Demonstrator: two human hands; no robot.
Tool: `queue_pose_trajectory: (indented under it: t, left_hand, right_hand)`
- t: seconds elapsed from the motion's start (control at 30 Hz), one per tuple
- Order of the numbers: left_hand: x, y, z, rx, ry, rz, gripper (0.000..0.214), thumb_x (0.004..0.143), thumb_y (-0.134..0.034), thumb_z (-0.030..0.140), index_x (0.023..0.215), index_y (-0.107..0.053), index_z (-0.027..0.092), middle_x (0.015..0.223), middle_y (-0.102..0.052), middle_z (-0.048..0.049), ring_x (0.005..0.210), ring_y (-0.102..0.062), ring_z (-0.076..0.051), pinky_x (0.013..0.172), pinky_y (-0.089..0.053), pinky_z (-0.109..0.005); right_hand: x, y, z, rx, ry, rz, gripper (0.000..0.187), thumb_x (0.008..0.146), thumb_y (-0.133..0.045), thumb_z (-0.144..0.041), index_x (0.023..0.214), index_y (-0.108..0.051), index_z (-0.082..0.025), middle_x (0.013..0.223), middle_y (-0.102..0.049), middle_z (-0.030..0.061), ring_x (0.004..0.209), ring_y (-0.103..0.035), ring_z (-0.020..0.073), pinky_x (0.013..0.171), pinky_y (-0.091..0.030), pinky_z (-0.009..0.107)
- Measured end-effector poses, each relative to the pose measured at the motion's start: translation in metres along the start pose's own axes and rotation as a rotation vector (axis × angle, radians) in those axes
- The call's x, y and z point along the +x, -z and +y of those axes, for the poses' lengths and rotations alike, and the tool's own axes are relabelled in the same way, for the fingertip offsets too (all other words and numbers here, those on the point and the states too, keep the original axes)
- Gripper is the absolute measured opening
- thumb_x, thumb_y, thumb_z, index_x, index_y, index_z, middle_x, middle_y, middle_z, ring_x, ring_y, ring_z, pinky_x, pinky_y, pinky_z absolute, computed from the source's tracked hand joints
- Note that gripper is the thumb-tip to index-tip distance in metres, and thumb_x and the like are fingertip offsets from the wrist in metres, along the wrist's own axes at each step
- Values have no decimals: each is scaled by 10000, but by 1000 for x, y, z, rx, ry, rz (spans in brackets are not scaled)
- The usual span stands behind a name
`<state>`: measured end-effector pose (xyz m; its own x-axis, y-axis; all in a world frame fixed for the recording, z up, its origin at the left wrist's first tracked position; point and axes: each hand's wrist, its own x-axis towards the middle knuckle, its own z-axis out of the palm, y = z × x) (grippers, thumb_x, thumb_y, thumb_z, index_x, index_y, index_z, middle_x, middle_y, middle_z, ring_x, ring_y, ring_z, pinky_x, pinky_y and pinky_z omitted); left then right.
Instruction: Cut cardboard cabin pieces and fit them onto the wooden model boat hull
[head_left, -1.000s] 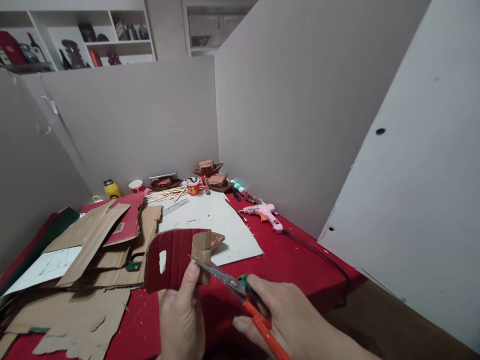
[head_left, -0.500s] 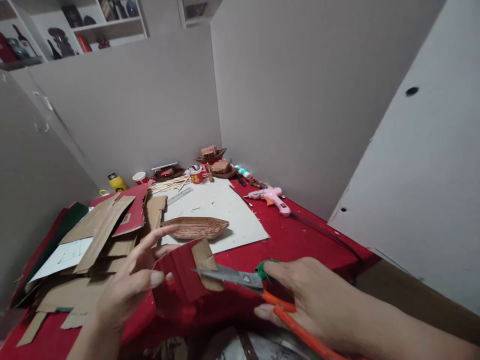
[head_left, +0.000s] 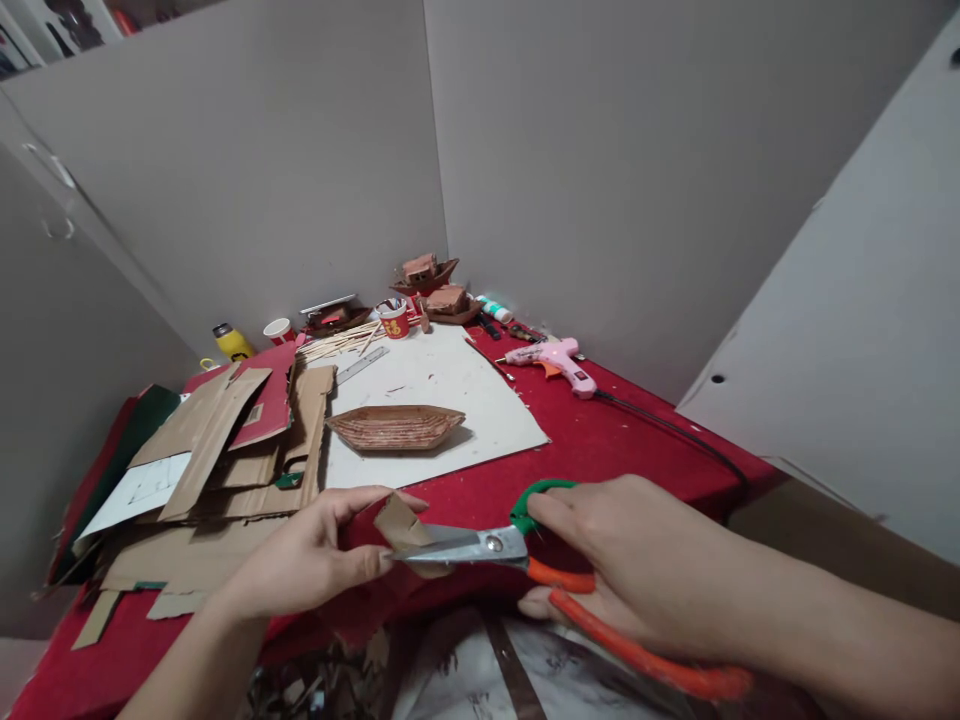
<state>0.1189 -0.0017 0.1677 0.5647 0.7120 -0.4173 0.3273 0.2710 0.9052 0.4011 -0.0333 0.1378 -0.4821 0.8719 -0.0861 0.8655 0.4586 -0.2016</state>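
My left hand [head_left: 315, 555] pinches a piece of cardboard [head_left: 396, 522], brown on one face and red on the other, low over the near edge of the red table [head_left: 600, 440]. My right hand [head_left: 622, 570] grips scissors [head_left: 510, 552] with green and orange handles; their steel blades are shut across the brown flap, pointing left. Beyond the hands a small brown boat-shaped model [head_left: 396, 427] lies on a white sheet [head_left: 442, 395].
A heap of cardboard offcuts [head_left: 225, 450] covers the table's left side. A pink glue gun [head_left: 559, 358] with a black cord lies at the right. Cups, sticks, a ruler, a yellow bottle [head_left: 231, 343] and small models stand at the back. Grey partition walls enclose the table.
The cardboard piece came down from upright to low near the table edge, uncovering the boat model. My left hand regripped it. The scissors swung to level and the view tilted downward.
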Motion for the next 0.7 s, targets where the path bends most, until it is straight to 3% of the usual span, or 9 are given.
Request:
queue_pose_trajectory:
  t: [0.1, 0.23, 0.43, 0.57, 0.7]
  left_hand:
    - [2, -4, -3, -31, -48, 35, 416, 801, -721, 283, 1187, -640, 154, 978, -735, -98, 902, -684, -236, 834, -528, -342]
    - [4, -10, -8, -75, -125, 105, 508, 784, -744, 245, 1265, -586, 197, 998, -735, -81, 875, -681, -204, 766, -529, -276]
    - [7, -18, -17, -69, -250, 230, 140, 799, -731, 235, 905, -737, 144, 811, -740, -51, 766, -655, -154, 719, -507, -212]
    - [7, -22, -21, -165, -210, 227, 168, 783, -744, 238, 928, -757, 153, 777, -749, -46, 693, -653, -148, 675, -516, -224]
    - [2, -27, -27, -129, -240, 295, 197, 787, -741, 262, 968, -750, 184, 837, -758, -36, 766, -677, -167, 726, -528, -233]
  right_hand:
    - [2, 5, 0, 59, -9, -26, 481, 798, -530, -690, 768, -520, -210, 770, -678, 78, 625, -627, 270, 517, -297, 300]
    - [1, 3, 1, 122, -10, -21, 464, 809, -531, -672, 756, -524, -211, 763, -682, 89, 636, -634, 272, 519, -323, 304]
    - [0, 0, 0, 158, -29, -37, 448, 794, -559, -658, 735, -510, -217, 738, -676, 86, 620, -630, 263, 508, -321, 297]
    - [-2, 1, -3, 180, -27, -43, 436, 797, -557, -650, 743, -508, -220, 756, -672, 85, 622, -623, 255, 500, -322, 293]
    - [-3, -2, -4, 149, -22, -6, 424, 786, -585, -635, 730, -506, -221, 726, -663, 66, 583, -611, 245, 472, -289, 288]
